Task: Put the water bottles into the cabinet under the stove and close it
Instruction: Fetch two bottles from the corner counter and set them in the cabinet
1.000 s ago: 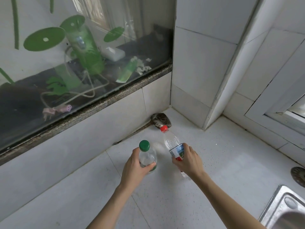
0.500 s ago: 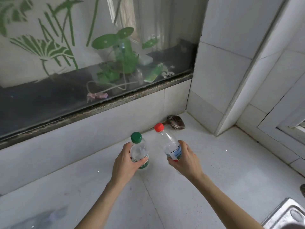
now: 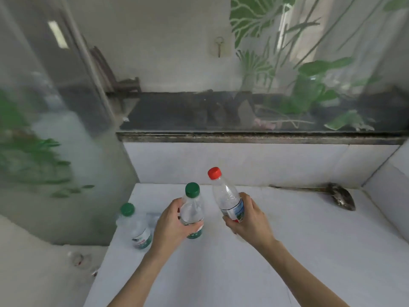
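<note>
My left hand grips a clear water bottle with a green cap, held upright just above the white counter. A taller clear bottle with a red cap leans to the left in my right hand, which wraps its blue and red label. Another green-capped bottle stands on the counter near its left edge, to the left of my left hand. No cabinet or stove is in view.
A dark ladle-like utensil lies at the back right by the tiled wall. A glass pane with green leaf prints rises behind a dark stone ledge. Beyond the counter's left edge lies a lower surface.
The view has swung to the left while both hands carry their bottles leftward. The third bottle and the counter's left edge have come into view; the sink has left it.
</note>
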